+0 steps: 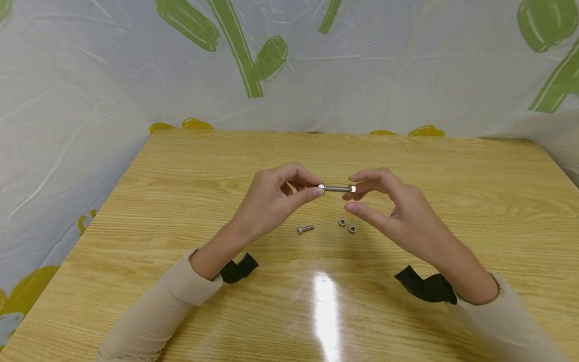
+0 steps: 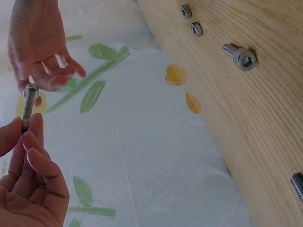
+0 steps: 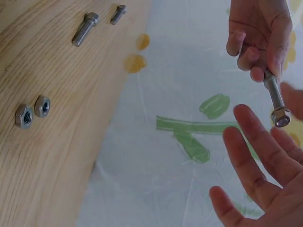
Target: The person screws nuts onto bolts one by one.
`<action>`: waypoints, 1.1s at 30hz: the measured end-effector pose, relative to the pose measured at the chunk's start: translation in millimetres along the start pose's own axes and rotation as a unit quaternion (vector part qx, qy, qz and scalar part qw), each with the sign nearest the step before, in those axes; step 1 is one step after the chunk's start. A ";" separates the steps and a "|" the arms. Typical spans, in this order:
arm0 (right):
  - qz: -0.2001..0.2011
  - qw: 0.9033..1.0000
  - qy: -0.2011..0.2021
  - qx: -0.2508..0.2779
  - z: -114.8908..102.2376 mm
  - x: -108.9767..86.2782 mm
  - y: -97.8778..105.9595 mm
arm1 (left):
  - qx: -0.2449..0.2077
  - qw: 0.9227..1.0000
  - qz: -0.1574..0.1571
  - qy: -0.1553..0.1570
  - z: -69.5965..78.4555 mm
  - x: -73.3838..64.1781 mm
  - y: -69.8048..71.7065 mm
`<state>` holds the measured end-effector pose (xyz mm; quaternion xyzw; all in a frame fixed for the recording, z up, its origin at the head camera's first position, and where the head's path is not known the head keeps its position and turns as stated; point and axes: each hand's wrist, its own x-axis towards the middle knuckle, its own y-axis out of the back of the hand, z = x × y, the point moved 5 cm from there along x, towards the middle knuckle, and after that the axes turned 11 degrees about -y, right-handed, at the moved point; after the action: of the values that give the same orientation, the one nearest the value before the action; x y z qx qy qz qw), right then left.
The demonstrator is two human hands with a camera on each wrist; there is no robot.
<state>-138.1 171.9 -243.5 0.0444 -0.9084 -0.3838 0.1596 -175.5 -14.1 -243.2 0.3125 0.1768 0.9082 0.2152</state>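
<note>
My left hand (image 1: 270, 201) pinches one end of a metal bolt (image 1: 336, 189) between thumb and fingertips, holding it level above the table. A hex nut (image 1: 352, 189) sits on the bolt's other end; the right wrist view shows the bolt tip inside that nut (image 3: 281, 117). Around this end, my right hand (image 1: 402, 213) has its thumb and fingers spread and loosely bent, with no grip on the nut. Whether a fingertip brushes it I cannot tell. The bolt's pinched end is mostly covered by the left fingertips.
On the wooden table (image 1: 217, 166) below the hands lie a socket-head bolt (image 1: 305, 229) and two loose nuts, one nut (image 1: 342, 222) just left of the other nut (image 1: 353, 230). Another, smaller-looking bolt (image 3: 118, 14) shows in the right wrist view. A patterned cloth (image 1: 339, 85) hangs behind.
</note>
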 end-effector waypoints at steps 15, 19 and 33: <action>-0.021 1.000 -0.010 0.010 -5.3 4.6 -1.6 | -0.008 1.000 0.002 0.007 1.8 -0.5 0.5; -0.040 0.998 -0.042 0.023 -4.9 7.5 -5.7 | -0.009 1.000 0.002 0.005 2.3 -0.5 -0.2; -0.004 0.999 -0.047 0.002 -1.5 5.3 1.0 | -0.017 1.000 0.004 0.010 2.5 -1.1 0.5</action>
<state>-142.6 170.5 -240.5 0.0300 -0.9156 -0.3839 0.1155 -173.2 -14.6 -241.7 0.3003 0.1622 0.9151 0.2149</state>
